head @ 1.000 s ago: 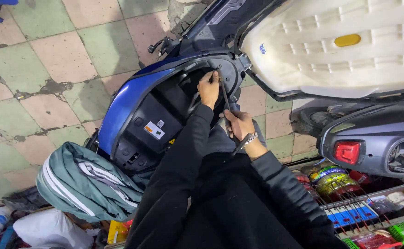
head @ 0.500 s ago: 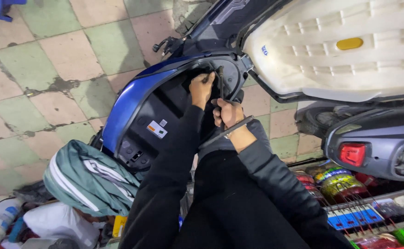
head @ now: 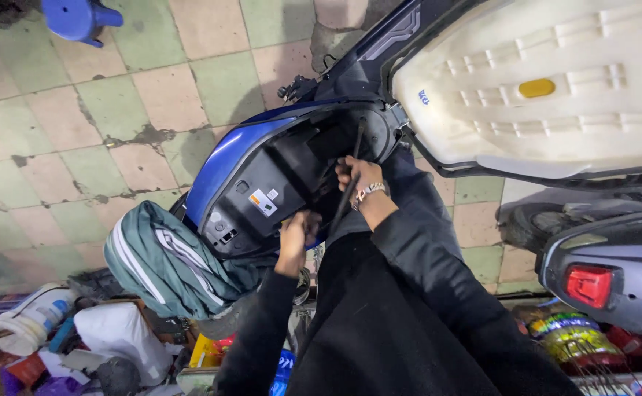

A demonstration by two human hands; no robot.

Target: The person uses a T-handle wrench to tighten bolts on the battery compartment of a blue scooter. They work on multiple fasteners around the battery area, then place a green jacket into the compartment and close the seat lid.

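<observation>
Fingers of right hand (head: 356,176) closed around black rod (head: 352,172), long axis running up into scooter bay (head: 284,183); left hand (head: 297,233) lower, fingers curled at bay rim, grip content unclear; right hand nearer rod

The lifted seat (head: 555,81) stands right of the scooter's open compartment (head: 292,176); a folded jacket (head: 167,257) lies left.
</observation>
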